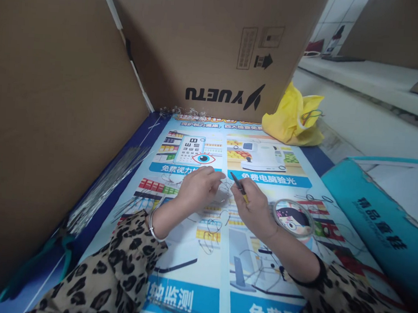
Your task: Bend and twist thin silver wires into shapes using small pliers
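My left hand is closed, thumb and fingers pinched together over the middle of the printed poster. Whatever it holds is too fine to make out. Facing it, my right hand grips a slim pen-like tool with a dark tip and a yellow part, the tip pointing up and left. Thin wires show between and below the hands, with looped wire pieces lying on the poster. Beside my right wrist lies a round clear-rimmed dish or roll; I cannot tell which.
Cardboard walls enclose the left and back. A bundle of straight wires and green-handled pliers lie at left. Small clear-beaded pieces sit at the back. A yellow bag and a turquoise box stand at right.
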Demonstrator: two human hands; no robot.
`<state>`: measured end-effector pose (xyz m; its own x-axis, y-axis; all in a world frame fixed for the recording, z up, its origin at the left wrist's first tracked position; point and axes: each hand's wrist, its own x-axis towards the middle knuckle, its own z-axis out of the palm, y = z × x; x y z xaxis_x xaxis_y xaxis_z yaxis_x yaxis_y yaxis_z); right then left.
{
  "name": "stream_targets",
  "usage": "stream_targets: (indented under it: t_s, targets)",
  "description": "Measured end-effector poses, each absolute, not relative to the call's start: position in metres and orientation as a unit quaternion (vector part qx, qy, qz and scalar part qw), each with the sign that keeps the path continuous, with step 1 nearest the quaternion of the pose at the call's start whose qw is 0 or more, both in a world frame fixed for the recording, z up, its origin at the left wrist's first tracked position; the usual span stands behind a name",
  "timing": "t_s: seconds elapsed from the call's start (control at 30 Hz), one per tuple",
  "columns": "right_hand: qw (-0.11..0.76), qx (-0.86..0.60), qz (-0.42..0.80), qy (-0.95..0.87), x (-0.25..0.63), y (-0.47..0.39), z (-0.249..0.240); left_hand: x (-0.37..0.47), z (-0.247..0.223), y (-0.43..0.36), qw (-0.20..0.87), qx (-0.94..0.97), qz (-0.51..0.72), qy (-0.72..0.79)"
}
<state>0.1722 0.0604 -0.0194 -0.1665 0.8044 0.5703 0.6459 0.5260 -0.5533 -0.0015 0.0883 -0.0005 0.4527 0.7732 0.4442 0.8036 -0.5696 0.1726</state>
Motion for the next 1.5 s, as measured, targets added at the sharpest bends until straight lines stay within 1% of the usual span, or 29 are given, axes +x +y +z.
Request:
stream_targets:
  t_s: [0.17,0.3,0.5,1.0,1.27,1.5]
  targets:
    - [0.435,-0.477,0.089,-0.759,0.172,0.061,-0.021,-0.007,0.000,0.094,-0.073,-0.855,-0.262,-0.442]
    - [0.431,-0.486,0.093,-0.755,0.173,0.063,-0.021,-0.011,0.002,0.096,-0.107,-0.858,-0.263,-0.429]
    - [0.433,-0.477,0.089,-0.760,0.173,0.065,-0.022,-0.017,-0.002,0.096,-0.096,-0.878,-0.272,-0.381]
    - [0.423,-0.463,0.082,-0.775,0.170,0.064,-0.027,-0.019,-0.003,0.085,-0.117,-0.874,-0.281,-0.379]
    - [0.420,-0.452,0.082,-0.783,0.170,0.064,-0.029,-0.015,0.000,0.082,-0.110,-0.883,-0.244,-0.385]
    - [0.418,-0.454,0.081,-0.783,0.170,0.063,-0.029,-0.013,0.000,0.081,-0.120,-0.877,-0.254,-0.389]
